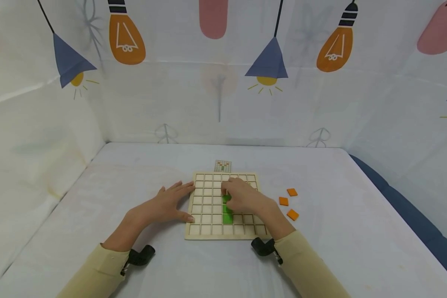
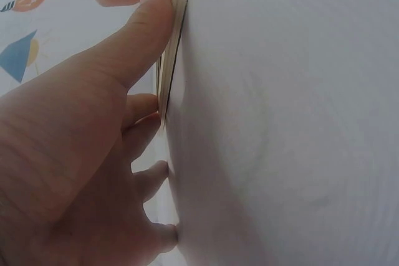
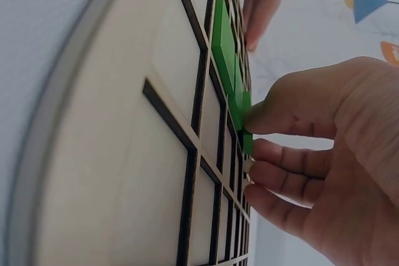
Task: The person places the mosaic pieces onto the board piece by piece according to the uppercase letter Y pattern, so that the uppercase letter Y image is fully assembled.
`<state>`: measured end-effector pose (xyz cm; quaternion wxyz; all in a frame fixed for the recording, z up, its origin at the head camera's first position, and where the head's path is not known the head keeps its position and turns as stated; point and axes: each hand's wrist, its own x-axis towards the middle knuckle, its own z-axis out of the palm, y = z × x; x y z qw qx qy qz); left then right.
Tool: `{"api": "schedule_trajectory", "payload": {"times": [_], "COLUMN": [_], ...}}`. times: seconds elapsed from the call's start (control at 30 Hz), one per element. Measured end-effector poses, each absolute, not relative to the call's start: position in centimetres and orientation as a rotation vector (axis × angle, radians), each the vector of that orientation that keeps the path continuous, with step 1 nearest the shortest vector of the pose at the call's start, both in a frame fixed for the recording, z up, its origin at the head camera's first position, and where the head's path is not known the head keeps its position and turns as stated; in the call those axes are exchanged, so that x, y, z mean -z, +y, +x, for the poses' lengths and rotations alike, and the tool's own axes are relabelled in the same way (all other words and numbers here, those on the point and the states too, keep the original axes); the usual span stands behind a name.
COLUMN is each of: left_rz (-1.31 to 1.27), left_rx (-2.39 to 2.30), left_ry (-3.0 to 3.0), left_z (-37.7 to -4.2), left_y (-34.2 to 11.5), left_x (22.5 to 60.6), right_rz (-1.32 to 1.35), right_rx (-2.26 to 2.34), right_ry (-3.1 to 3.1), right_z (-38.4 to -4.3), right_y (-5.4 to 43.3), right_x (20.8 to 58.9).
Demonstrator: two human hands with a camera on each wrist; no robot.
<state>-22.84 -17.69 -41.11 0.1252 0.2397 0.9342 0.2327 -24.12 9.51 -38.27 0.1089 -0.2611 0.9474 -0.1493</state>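
A wooden grid board point(image 1: 206, 207) lies on the white table, its squares framed by dark-edged strips. My right hand point(image 1: 245, 197) is over the middle of the board. Between its thumb and fingertips it pinches a green square tile point(image 3: 248, 144), standing on edge at the grid in the right wrist view. Nearer me in the same column, green tiles point(image 1: 227, 218) sit in the squares. Fingers spread, my left hand point(image 1: 167, 205) rests at the board's left edge. Its thumb point(image 2: 149, 26) touches the rim, and other fingertips reach down to the table.
Three loose orange tiles point(image 1: 283, 201) lie on the table right of the board. Behind the board's far edge is a small pattern card point(image 1: 222, 166) with a coloured grid. A white printed cloth point(image 1: 179, 95) hangs around the table's back and sides.
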Motion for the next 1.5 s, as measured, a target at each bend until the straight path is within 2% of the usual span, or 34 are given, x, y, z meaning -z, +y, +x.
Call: {"api": "schedule_trajectory", "payload": {"times": [0.73, 1.5], "left_rz": [0.704, 0.703], "left_rx": [-0.665, -0.659], "left_ry": [2.722, 2.734], "left_z": [-22.8, -22.7], "left_y": [-17.8, -17.8], "left_x": [41.0, 41.0], "right_rz": [-0.875, -0.793], "right_rx": [0.434, 0.495], "right_ry": [2.841, 2.840], "right_z": [-23.9, -23.8], "right_y": [9.6, 10.6], "right_x": [38.4, 38.1]}}
